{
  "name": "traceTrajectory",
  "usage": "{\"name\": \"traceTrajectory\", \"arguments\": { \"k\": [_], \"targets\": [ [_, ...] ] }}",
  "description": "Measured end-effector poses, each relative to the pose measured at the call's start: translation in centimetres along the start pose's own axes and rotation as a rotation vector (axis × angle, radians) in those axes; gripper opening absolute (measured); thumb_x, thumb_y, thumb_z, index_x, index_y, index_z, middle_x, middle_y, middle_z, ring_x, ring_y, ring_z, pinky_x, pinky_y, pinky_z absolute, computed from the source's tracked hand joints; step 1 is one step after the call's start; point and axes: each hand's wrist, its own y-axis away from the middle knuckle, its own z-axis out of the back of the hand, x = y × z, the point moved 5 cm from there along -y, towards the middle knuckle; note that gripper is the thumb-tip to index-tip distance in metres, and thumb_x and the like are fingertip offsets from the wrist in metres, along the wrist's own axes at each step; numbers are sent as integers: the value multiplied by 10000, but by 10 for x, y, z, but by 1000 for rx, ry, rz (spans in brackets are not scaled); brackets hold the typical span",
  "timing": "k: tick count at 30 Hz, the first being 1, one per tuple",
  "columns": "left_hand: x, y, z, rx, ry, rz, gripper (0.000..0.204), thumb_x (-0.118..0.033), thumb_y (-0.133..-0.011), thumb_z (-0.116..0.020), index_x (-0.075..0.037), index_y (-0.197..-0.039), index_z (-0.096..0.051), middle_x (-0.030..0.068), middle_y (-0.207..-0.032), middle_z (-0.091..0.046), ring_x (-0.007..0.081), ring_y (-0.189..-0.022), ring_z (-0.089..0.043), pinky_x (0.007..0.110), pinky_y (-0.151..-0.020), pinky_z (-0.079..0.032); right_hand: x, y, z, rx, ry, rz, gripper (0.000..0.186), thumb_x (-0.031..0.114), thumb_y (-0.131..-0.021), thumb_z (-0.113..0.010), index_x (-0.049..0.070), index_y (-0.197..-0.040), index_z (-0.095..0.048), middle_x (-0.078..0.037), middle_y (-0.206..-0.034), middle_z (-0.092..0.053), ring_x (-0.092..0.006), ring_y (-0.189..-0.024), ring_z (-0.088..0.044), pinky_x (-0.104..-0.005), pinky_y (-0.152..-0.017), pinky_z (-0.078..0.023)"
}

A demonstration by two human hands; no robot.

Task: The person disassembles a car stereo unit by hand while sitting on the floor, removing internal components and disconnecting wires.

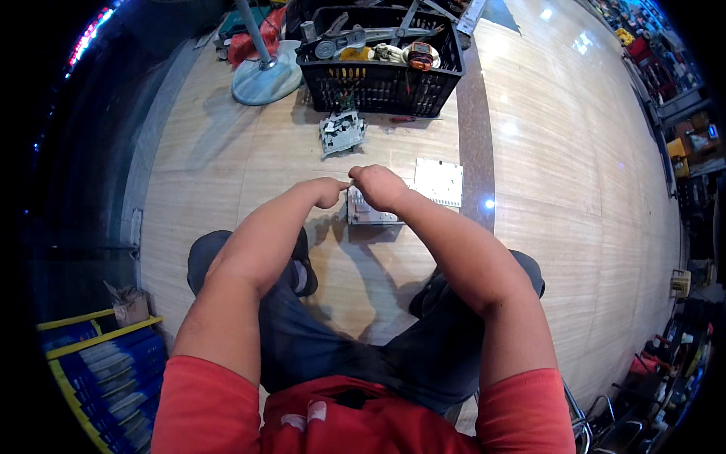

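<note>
A silver-grey metal electronic unit (pixel 369 212) sits on the floor between my legs. My right hand (pixel 380 189) is closed over its upper left corner, hiding whatever the fingers grip. My left hand (pixel 327 192) is at that corner's left, index finger reaching to it and the other fingers curled, with their contents hidden. A flat pale metal plate (pixel 439 181) lies just right of the unit. Beyond my hands lies a grey mechanism (pixel 342 135) with loose parts.
A black plastic crate (pixel 378 94) of tools and metal parts stands beyond, beside a post on a round base (pixel 265 82) and a red bag (pixel 242 48). Blue and yellow stacked goods (pixel 106 371) are at lower left; cluttered shelves (pixel 684 144) line the right side.
</note>
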Motion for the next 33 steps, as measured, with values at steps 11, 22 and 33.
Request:
{"name": "traceTrajectory", "arguments": {
  "k": [11,22,33],
  "targets": [
    [-13,9,7,89,-19,98,907,50,-747,-504,-295,-1543,-242,240,-1172,-638,344,-975,-637,418,-853,-493,-1,2,-1,54,46,-25,162,166,-922,-515,34,-980,-586,-217,-870,-672,-405,-866,-648,-490,-761,-515],
    [-19,16,14,126,-37,140,977,99,-692,-496,-309,-1543,-241,218,-1238,-611,350,-1102,-609,408,-906,-488,10,-2,0,132,137,-33,180,85,-877,-509,38,-1004,-628,-215,-981,-683,-371,-932,-670,-452,-812,-540],
    [-31,22,24,107,-15,182,920,84,-733,-507,-274,-1540,-248,164,-1356,-556,317,-1263,-530,423,-1028,-437,16,1,3,118,179,-80,177,80,-879,-497,15,-987,-621,-223,-939,-684,-373,-913,-670,-453,-788,-543]
  ]
}}
